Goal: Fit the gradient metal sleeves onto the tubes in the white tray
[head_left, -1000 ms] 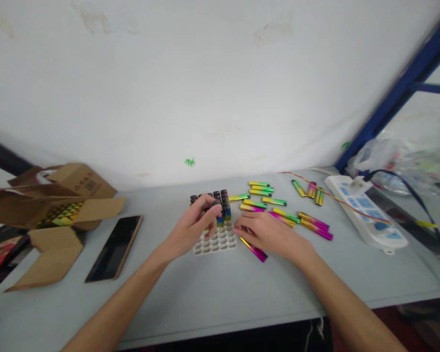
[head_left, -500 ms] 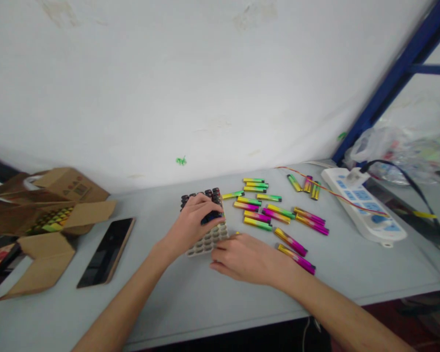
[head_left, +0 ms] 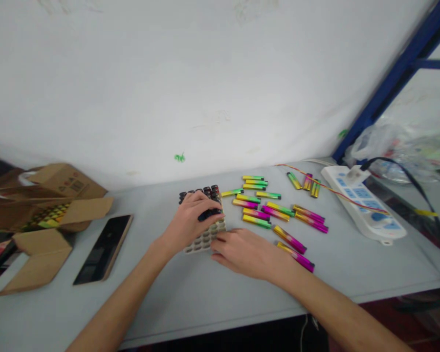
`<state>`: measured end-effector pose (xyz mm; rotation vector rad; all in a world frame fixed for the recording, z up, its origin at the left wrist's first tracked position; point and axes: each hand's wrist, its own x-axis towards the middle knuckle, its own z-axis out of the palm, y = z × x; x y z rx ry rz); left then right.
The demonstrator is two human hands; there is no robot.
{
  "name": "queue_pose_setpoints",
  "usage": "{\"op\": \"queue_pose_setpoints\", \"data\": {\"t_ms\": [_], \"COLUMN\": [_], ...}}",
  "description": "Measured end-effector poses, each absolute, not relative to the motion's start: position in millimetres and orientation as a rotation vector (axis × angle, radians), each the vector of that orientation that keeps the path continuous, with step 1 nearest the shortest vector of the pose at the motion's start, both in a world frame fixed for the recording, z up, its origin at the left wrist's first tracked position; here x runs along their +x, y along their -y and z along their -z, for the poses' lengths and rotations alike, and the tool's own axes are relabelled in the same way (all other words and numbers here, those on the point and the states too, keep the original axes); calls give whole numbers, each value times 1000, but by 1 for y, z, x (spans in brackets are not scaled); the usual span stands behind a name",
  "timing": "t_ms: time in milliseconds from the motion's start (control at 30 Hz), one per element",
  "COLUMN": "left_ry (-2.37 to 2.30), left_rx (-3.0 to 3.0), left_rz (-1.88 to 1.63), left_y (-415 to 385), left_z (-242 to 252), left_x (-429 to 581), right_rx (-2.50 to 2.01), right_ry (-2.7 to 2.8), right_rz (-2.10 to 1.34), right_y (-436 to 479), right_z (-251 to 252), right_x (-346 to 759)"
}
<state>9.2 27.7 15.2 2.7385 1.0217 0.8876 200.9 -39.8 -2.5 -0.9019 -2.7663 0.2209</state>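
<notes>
A pale tray (head_left: 202, 241) with rows of holes lies on the table. Lighters (head_left: 207, 189) with dark tops stand upright in its far rows, while the near holes show bare. Over the tray's middle, my left hand (head_left: 188, 215) curls its thumb and fingers around some dark lighter tops (head_left: 209, 213). My right hand (head_left: 242, 250) rests at the tray's near right edge with its fingers bent together; what they grip is hidden. Loose yellow-green lighters (head_left: 256, 221) and yellow-magenta lighters (head_left: 290, 239) lie to the right of the tray.
An open cardboard box (head_left: 90, 210) with more lighters inside stands at the left, beside a dark phone (head_left: 104, 249). To the right lies a white power strip (head_left: 363, 205) with a plugged-in charger and black cable. A wall runs behind the table (head_left: 190, 303).
Both hands stay at the tray with only slight finger movement. A yellow bit seen behind my right hand earlier is now out of sight. The whole view has shifted slightly.
</notes>
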Motion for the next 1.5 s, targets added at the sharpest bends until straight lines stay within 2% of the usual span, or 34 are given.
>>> {"op": "queue_pose_setpoints", "data": {"t_ms": [367, 633, 1000, 1200, 1500], "left_ry": [-1014, -957, -984, -963, -1164], "left_rx": [2857, 2776, 2892, 2947, 2697], "left_rz": [-832, -965, -740, -933, -1033], "left_y": [-28, -27, -30, -25, -34], "left_z": [-10, -10, -8, -1, -35], "left_x": [6, 6, 7, 7, -25], "right_rx": [-932, -929, -939, -945, -1140], "right_ry": [2779, 2775, 2744, 2744, 2721], "right_rz": [-261, -245, -240, -205, -157], "right_y": [38, 38, 39, 38, 39], "right_z": [6, 7, 11, 10, 6], "right_x": [200, 201, 200, 200, 196]}}
